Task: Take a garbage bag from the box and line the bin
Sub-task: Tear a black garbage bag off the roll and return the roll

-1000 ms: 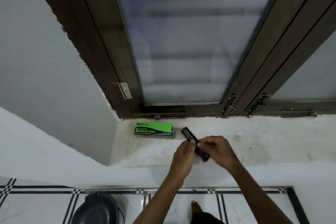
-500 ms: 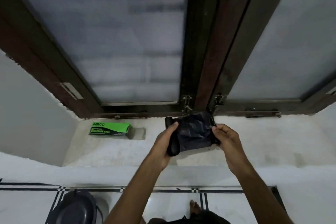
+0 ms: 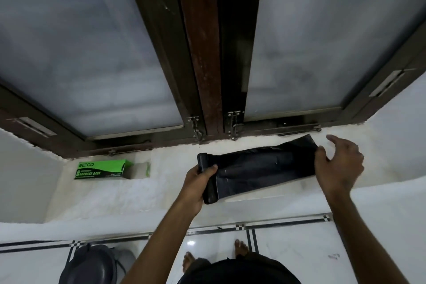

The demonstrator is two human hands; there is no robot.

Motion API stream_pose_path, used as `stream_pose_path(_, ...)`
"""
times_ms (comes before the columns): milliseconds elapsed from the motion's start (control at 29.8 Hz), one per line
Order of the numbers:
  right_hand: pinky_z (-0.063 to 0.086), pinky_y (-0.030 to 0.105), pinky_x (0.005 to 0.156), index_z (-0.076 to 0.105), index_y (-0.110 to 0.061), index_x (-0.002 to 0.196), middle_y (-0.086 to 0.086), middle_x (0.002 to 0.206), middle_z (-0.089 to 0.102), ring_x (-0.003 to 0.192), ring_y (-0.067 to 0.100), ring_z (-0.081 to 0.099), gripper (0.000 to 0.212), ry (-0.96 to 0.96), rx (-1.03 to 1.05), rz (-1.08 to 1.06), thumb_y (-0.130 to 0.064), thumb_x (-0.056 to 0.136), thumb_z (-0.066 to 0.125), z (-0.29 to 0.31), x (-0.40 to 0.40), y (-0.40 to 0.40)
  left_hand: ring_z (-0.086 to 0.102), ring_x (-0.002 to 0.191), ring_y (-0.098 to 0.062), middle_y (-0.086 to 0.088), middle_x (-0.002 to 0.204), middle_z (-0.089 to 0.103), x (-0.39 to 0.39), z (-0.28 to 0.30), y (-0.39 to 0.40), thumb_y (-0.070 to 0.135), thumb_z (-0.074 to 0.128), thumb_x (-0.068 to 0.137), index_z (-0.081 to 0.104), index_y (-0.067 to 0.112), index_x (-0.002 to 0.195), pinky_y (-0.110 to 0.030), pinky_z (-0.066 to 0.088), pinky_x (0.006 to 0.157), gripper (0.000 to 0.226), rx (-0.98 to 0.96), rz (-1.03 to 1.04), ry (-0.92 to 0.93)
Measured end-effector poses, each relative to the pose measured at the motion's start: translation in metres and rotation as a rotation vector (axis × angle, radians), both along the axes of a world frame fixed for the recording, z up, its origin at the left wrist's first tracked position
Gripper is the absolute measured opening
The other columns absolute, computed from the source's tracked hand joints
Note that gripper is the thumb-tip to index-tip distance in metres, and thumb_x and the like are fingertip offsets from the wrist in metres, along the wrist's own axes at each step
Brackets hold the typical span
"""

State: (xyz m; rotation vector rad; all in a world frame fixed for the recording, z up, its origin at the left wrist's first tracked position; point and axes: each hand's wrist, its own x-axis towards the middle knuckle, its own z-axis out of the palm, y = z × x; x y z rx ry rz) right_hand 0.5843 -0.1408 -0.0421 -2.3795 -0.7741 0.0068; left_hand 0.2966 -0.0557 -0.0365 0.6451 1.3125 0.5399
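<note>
A black garbage bag roll [image 3: 208, 182] is gripped in my left hand [image 3: 196, 188] above the white window sill [image 3: 138, 193]. From it a black bag [image 3: 265, 167] is drawn out flat to the right, and my right hand [image 3: 337, 165] pinches its far end with thumb and fingers while the index finger points out. The green and black garbage bag box [image 3: 101, 169] lies on the sill to the left, its right end flap open. A dark grey bin [image 3: 88, 265] stands on the floor at the lower left, partly cut off by the frame.
A dark wooden window frame [image 3: 202, 53] with frosted panes and metal latches [image 3: 196, 128] rises behind the sill. White floor tiles with black lines [image 3: 276, 244] lie below, where my bare feet [image 3: 241, 246] stand. White walls flank the sill.
The roll went from tightly wound between both hands to partly unrolled. My right hand has pulled the bag's end out to the right, and the view has shifted right.
</note>
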Motion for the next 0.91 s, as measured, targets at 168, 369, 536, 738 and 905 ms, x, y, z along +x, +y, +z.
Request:
stream_pose_path(168,0.040,0.021,0.094,0.062,-0.018,0.122,-0.004,0.120,0.062,0.112,0.013,0.056,0.028,0.205,0.232,0.595,-0.017,0.096,0.054,0.010,-0.088,0.029,0.074,0.097,-0.021,-0.006,0.106,0.077,0.012,0.007,-0.001,0.022,0.064,0.096,0.069,0.012,0.114,-0.028,0.058,0.069,0.022,0.037,-0.085,-0.117)
stream_pose_path(369,0.053,0.032,0.078,0.062,-0.033,0.106,-0.010,0.090,0.070,0.087,0.005,0.064,0.026,0.327,0.027,0.925,-0.050,0.096,0.045,-0.020,-0.125,0.062,0.071,0.103,-0.022,-0.011,0.113,0.075,0.003,0.013,0.001,0.025,0.061,0.097,0.069,0.008,0.118,-0.030,0.056,0.082,0.028,0.029,-0.168,-0.176)
stream_pose_path(536,0.043,0.026,0.051,0.057,-0.025,0.072,-0.006,0.059,0.063,0.056,0.010,0.059,0.041,-0.029,0.011,0.848,-0.064,0.084,0.053,-0.028,-0.097,0.063,0.065,0.102,-0.028,-0.012,0.109,0.073,-0.010,0.015,0.009,0.035,0.055,0.095,0.070,0.011,0.110,-0.041,0.051,0.093,0.032,-0.150,-0.090,-0.199)
stream_pose_path(738,0.042,0.023,0.051,0.058,-0.025,0.069,-0.008,0.057,0.062,0.055,0.010,0.058,0.048,-0.239,-0.076,0.827,-0.071,0.081,0.052,-0.030,-0.057,0.056,0.072,0.101,-0.027,-0.008,0.106,0.077,-0.020,0.009,0.017,0.040,0.067,0.090,0.072,0.011,0.115,-0.036,0.057,0.083,0.038,-0.140,-0.069,-0.122)
stream_pose_path(905,0.036,0.021,0.053,0.054,-0.028,0.068,-0.009,0.056,0.058,0.053,0.010,0.053,0.045,-0.255,-0.167,0.775,-0.072,0.079,0.053,-0.027,-0.028,0.048,0.072,0.098,-0.025,-0.007,0.103,0.078,-0.028,0.004,0.022,0.030,0.064,0.095,0.069,0.009,0.116,-0.035,0.057,0.080,0.030,-0.047,-0.073,-0.062)
